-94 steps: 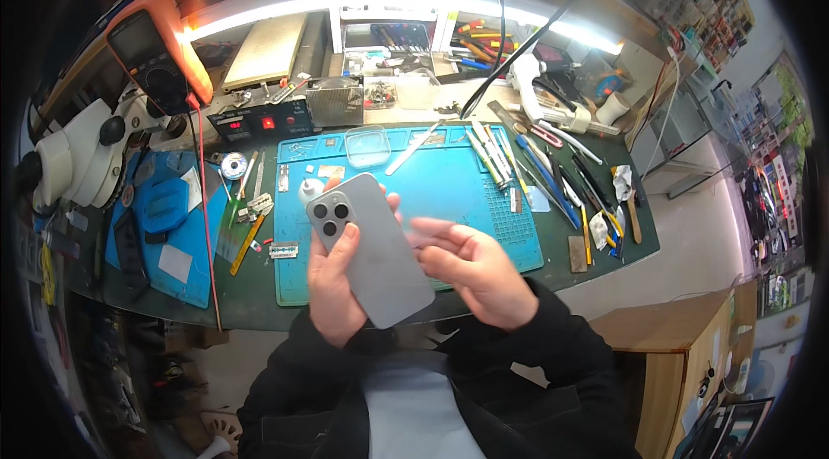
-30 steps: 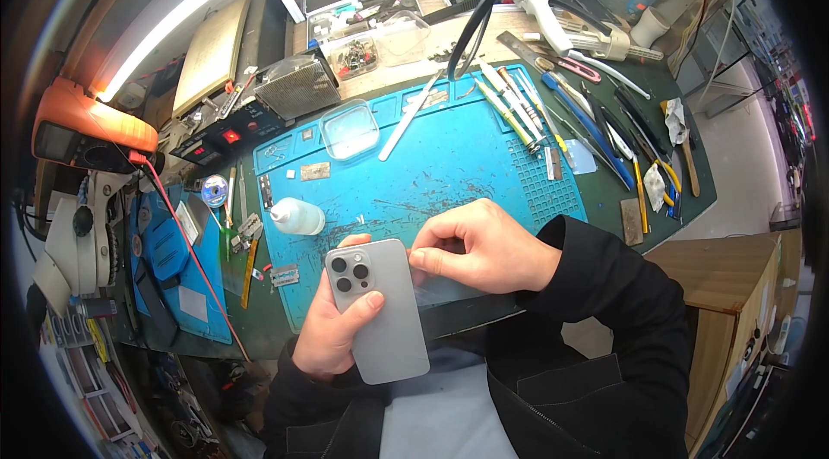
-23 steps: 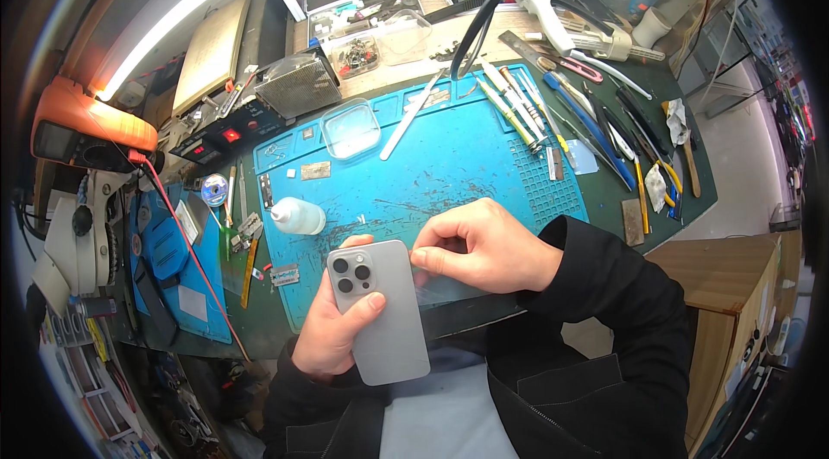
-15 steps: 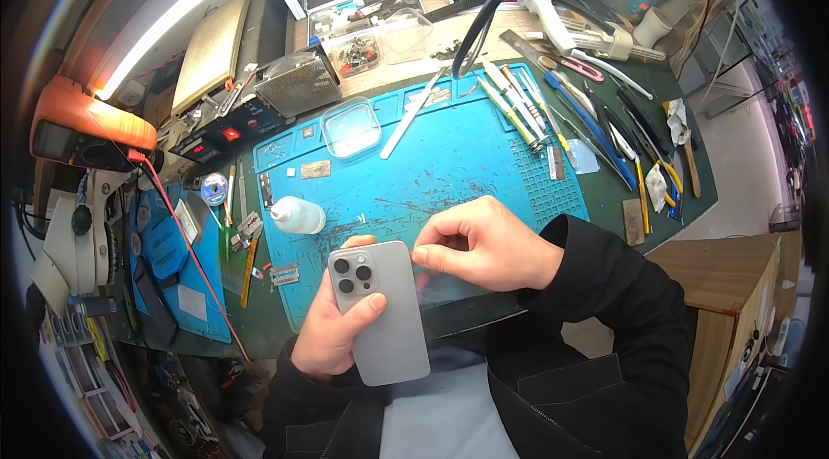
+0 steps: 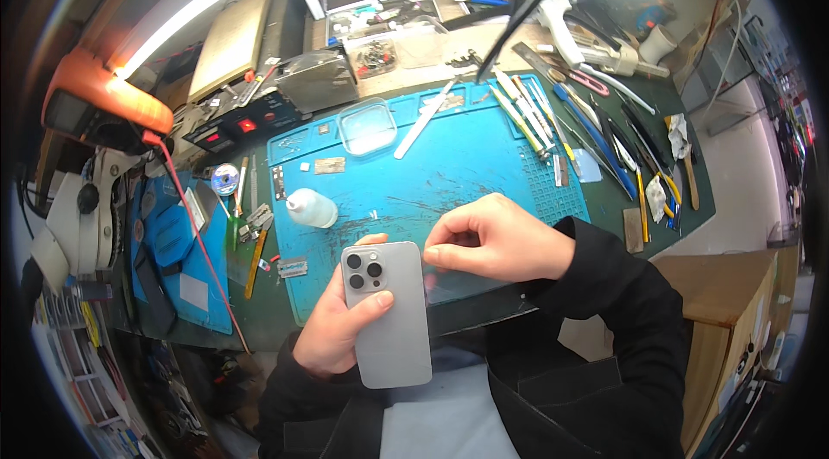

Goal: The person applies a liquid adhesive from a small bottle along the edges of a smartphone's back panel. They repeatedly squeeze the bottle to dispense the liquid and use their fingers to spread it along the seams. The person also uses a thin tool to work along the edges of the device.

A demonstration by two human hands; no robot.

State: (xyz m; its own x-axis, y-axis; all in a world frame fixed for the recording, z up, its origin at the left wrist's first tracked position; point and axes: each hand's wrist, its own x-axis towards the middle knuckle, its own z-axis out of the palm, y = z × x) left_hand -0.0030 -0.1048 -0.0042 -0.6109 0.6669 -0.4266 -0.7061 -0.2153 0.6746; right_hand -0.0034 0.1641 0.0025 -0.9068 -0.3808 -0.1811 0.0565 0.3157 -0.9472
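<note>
A grey smartphone (image 5: 393, 334) with several camera lenses in its upper left corner is held back side up above the front edge of the blue work mat (image 5: 389, 191). My left hand (image 5: 338, 329) is closed round its left side, thumb across the back and a fingertip showing at the top edge. Close to the phone's upper right edge, my right hand (image 5: 492, 243) is closed in a pinch. What its fingertips hold, if anything, is too small to make out. A faint see-through patch (image 5: 458, 286) shows just below that hand.
Left of the phone stands a white squeeze bottle (image 5: 313, 208). A clear plastic box (image 5: 367, 126) and a white flat stick (image 5: 423, 126) lie farther back. Tweezers and screwdrivers (image 5: 596, 135) crowd the right side. An orange meter (image 5: 99, 105) with a red cable (image 5: 186, 234) is at left.
The view has shifted slightly, so the bench things appear a little farther right. My hands keep nearly the same pose on and beside the phone.
</note>
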